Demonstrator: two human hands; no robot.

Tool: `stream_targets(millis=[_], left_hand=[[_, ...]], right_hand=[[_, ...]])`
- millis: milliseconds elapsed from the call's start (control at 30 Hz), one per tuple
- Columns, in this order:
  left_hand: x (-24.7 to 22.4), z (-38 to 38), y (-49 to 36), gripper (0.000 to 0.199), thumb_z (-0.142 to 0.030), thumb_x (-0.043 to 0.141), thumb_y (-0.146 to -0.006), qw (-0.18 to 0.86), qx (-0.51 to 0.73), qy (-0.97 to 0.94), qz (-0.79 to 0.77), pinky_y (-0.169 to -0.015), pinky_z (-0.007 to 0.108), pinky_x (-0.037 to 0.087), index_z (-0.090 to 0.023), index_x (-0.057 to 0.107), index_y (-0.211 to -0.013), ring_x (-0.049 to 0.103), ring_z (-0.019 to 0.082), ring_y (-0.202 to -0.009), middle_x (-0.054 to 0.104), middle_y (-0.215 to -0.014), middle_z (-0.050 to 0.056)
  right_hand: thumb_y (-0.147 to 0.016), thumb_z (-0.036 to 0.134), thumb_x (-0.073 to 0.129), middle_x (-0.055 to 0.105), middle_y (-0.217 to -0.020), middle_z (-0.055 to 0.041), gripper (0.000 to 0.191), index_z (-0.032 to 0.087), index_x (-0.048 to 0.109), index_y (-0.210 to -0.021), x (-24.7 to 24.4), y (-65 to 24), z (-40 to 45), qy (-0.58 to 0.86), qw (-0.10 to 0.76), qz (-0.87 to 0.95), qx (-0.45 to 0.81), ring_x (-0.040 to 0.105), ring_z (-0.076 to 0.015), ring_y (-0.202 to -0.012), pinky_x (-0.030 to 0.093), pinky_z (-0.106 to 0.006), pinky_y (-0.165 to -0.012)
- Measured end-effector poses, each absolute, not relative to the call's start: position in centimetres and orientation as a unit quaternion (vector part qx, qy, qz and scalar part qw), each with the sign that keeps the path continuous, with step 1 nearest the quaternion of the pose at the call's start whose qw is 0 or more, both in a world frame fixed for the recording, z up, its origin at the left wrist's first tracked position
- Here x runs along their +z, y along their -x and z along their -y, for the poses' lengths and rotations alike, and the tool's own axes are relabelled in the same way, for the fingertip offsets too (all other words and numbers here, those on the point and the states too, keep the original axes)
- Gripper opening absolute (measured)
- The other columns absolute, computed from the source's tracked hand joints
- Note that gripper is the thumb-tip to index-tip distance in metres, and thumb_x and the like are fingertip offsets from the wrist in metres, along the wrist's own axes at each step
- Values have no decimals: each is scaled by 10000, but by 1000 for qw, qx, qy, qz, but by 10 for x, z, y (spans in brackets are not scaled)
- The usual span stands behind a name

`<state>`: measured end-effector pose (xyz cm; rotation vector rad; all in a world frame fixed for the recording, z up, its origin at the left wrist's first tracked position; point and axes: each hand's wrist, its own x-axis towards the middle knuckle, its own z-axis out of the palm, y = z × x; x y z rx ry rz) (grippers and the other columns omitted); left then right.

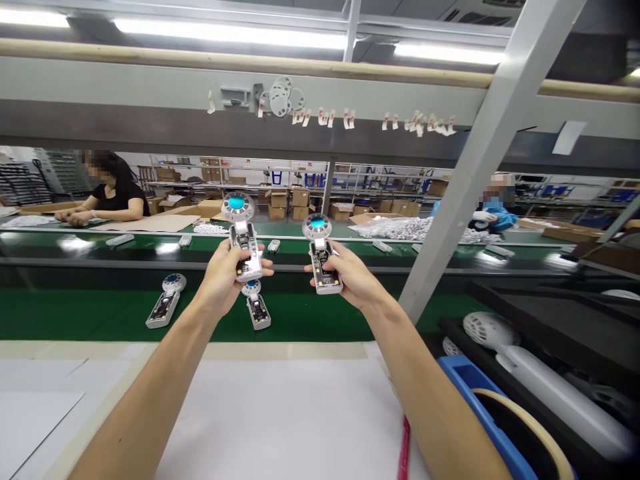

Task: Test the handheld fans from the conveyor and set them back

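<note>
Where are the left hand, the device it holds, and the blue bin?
Left hand (221, 272): head view, thumb side.
Device (244, 236): head view, handle's upper part.
Blue bin (465, 377): head view, wall.

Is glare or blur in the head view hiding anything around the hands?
Head view, top: the ceiling tubes burn out to white; head view, middle: white glare patches mark the far green belt, but miss the left hand, the right hand and their two devices; head view, lower right: the long grey part looks soft towards the picture's edge.
</note>
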<state>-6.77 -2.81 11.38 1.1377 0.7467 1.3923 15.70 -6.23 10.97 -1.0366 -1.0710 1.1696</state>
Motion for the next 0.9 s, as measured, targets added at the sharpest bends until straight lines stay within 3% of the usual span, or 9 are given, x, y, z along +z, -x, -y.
stream_targets(millis=[100,233,300,533,733,900], left_hand=[[123,53,64,444,-101,616,-760,574,574,-528,-249,-611,360,642,-177,467,-1171,758,231,-741,702,-1180,106],[131,74,61,665,-133,697,-752,585,554,-566,-177,-592,321,635,-224,365,-1321,749,215,-750,688,-1145,83],[133,80,60,729,-149,712,-763,590,537,-583,-153,-609,320,639,-243,324,-1373,742,205,-745,681,-1111,70],[132,86,62,736,-180,720,-797,600,508,-606,-124,-638,345,641,-267,276,-1378,737,200,-759,644,-1210,103],[133,87,63,729,-160,706,-809,604,503,-606,-118,-653,332,630,-261,271,-1385,737,204,-791,642,-1206,109],[134,87,62,736,-155,714,-784,616,507,-592,-114,-625,327,628,-258,291,-1377,727,200,-789,634,-1187,96]], right_hand=[[-714,100,593,715,-986,-29,816,247,355,-1481,122,-146,81,396,609,522,446,710,-170,-668,601,-269,-532],[-693,166,661,649,-1284,-79,957,277,272,-1560,132,-136,101,329,629,576,405,727,-222,-952,619,-271,-598],[-704,179,672,620,-1341,-89,977,283,240,-1575,135,-134,108,315,630,589,396,712,-238,-1019,617,-273,-605],[-736,184,686,650,-1254,-82,931,278,261,-1559,136,-132,116,283,627,614,387,709,-214,-913,624,-314,-642],[-790,163,657,707,-992,-26,911,271,215,-1579,136,-134,117,286,611,625,394,712,-183,-729,615,-337,-685],[-774,167,654,704,-1043,-47,913,256,228,-1577,135,-133,118,287,617,616,397,707,-190,-742,608,-340,-660]])
